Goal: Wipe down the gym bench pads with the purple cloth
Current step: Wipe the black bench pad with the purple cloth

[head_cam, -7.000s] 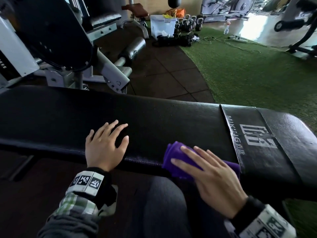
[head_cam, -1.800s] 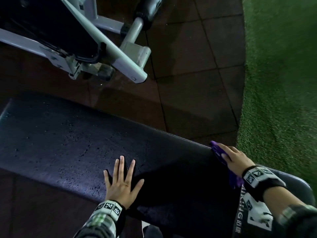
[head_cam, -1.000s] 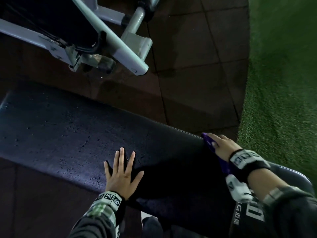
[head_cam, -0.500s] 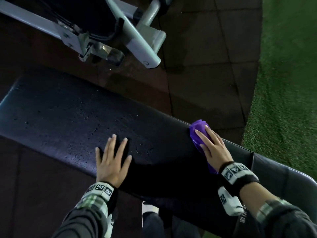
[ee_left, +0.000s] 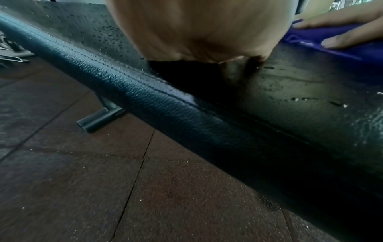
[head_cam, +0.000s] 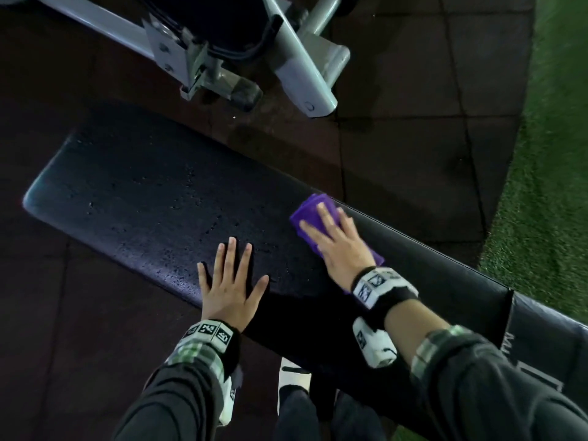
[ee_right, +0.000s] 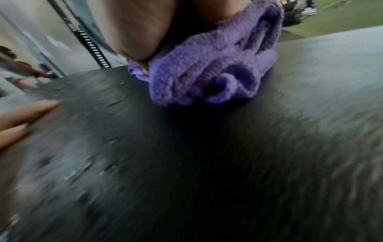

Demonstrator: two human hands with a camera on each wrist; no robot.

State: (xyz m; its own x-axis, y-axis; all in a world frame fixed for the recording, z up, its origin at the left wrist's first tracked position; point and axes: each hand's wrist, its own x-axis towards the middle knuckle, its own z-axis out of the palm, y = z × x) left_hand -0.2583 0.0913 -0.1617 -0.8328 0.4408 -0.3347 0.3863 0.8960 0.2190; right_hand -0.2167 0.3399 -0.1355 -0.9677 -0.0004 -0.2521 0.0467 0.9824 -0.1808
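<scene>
1. Risk first: purple cloth [head_cam: 313, 214] is bunched and folded under the right hand [head_cam: 337, 246], sitting right at the far edge of the bench pad [head_cam: 143, 192]. A stroke that runs past that edge could likely drag the cloth over and drop it on the rubber floor tiles [head_cam: 397, 122].
2. Second risk: the bunched folds seen in the right wrist view [ee_right: 207, 70] mean uneven contact, so streaks or missed patches seem likely unless the cloth gets flattened.
3. Third: the pad's skin looks pitted and cracked, with speckles toward its left end; hard rubbing might catch the fabric or lift flakes. Judgement only.
4. Right hand state: fingers straight and spread, palm pressing flat on top of the cloth, not curled round it. Cloth pokes out ahead of the fingertips and behind the heel of the hand.
5. Left hand [head_cam: 230, 284]: flat, fingers splayed, holding nothing, bracing on the near edge of the surface, apart from the cloth, to its left.
6. Cloth location: on top of the pad, far edge, roughly mid-length of the visible bench, left of the seam by the branded section [head_cam: 541, 338].
7. Grey machine frame [head_cam: 299, 68] stands on the floor beyond the far edge, not touching the bench.
</scene>
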